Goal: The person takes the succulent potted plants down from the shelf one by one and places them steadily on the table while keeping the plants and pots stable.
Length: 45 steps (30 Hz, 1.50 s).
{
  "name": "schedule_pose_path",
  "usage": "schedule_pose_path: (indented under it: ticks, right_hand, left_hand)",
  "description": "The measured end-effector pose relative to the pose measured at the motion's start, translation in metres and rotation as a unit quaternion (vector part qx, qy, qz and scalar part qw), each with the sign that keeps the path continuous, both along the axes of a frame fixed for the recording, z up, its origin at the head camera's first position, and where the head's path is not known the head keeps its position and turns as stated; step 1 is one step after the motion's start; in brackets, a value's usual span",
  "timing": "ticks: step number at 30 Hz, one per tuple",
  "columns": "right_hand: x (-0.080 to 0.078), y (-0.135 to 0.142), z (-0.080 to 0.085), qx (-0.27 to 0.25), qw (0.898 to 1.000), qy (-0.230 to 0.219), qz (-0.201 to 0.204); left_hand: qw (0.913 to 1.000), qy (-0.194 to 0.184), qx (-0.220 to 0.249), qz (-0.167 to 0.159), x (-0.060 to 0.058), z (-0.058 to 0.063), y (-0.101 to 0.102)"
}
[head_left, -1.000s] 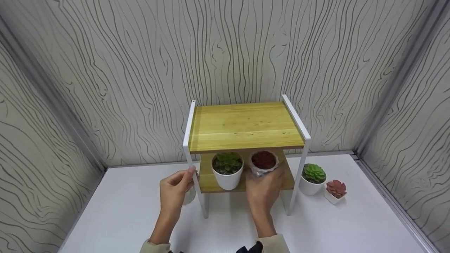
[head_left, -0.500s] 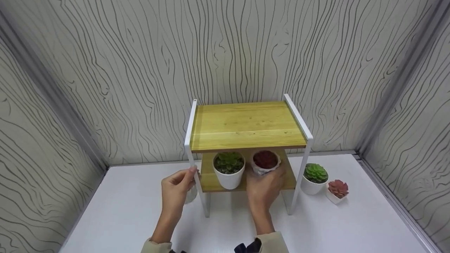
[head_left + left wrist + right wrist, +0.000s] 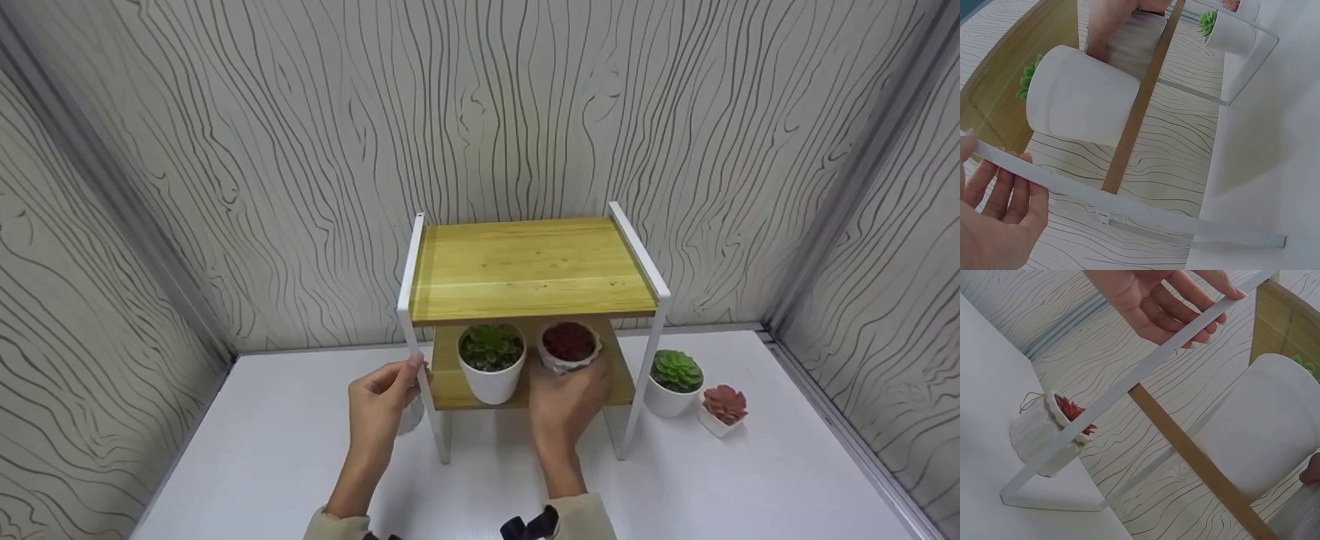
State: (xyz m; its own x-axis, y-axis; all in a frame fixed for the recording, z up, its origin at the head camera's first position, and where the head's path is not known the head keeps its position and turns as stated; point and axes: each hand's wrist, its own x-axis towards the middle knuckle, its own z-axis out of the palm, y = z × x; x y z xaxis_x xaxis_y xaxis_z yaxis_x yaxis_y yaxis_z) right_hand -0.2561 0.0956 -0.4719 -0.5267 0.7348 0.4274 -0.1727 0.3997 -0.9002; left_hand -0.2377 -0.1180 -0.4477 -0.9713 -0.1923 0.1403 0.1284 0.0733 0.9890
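Note:
My left hand (image 3: 379, 394) pinches the white front-left post (image 3: 1072, 185) of a small two-tier wooden shelf (image 3: 532, 270), its thumb and fingertips on either side of the metal in the left wrist view. My right hand (image 3: 566, 397) grips a white pot with a scalloped rim and a dark red succulent (image 3: 568, 343) at the right of the lower board. Left of it on that board stands a smooth white pot with a green succulent (image 3: 492, 365), also seen in the left wrist view. The wrist hides most of the gripped pot's base.
A white pot with a bright green succulent (image 3: 673, 382) and a small pot with a pink succulent (image 3: 724, 409) stand on the white table right of the shelf. Beyond the left post is a twine-tied white pot with a red succulent (image 3: 1044, 436). Patterned panels surround the table.
Both hands keep their holds and the pots stay in place. The whole head view has drifted only slightly.

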Motion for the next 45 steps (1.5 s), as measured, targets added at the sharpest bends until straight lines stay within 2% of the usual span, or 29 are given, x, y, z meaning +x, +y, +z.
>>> schedule_pose_path:
  ticks: [14,19,29,36,45]
  right_hand:
    - [0.003,0.000,0.003,-0.004,1.000,-0.016,-0.012]
    - [0.005,0.001,0.005,-0.014,1.000,-0.004,-0.010]
    - [0.015,0.000,0.011,-0.022,1.000,0.003,-0.011]
    - [0.021,-0.001,0.015,-0.020,0.999,-0.001,-0.026]
    - [0.035,0.000,0.021,-0.021,1.000,-0.006,-0.010]
  left_hand:
    - [0.9999,-0.006,0.009,0.002,0.000,-0.001,0.002]
    - [1.0000,0.006,0.004,-0.003,-0.001,-0.004,0.002]
    - [0.9999,0.005,0.009,0.000,0.000,-0.004,0.002]
    - [0.9999,0.003,0.012,-0.001,0.000,-0.003,0.002]
    - [0.9999,0.004,0.015,-0.004,0.001,-0.003,0.001]
